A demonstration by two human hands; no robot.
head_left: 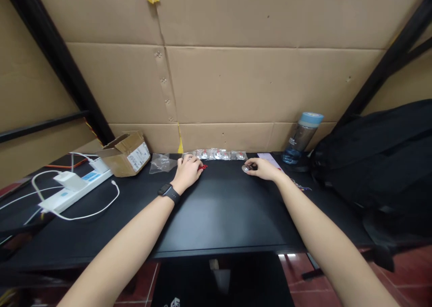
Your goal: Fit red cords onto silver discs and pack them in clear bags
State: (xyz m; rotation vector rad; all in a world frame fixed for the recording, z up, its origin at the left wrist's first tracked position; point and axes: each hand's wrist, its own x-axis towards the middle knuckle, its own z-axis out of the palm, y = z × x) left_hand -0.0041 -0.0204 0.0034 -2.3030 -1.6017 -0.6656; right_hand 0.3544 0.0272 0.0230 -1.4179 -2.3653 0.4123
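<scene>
My left hand (186, 173), with a dark watch on its wrist, rests on the back of the black table. Its fingers are closed over a small red item (203, 166), only partly visible, whose kind I cannot make out. To the right, my right hand (263, 168) pinches a small round, clear, shiny disc (245, 168) close to the tabletop. Behind and between both hands, a row of small clear packets (218, 154) with silver and red round pieces lies along the cardboard wall. A crumpled clear plastic bag (162, 163) lies left of my left hand.
An open cardboard box (123, 156) and a white power strip (81, 190) with cables occupy the left side. At the right stand a blue-capped bottle (302, 138) and a black backpack (381, 163). A pale card (269, 160) lies behind my right hand.
</scene>
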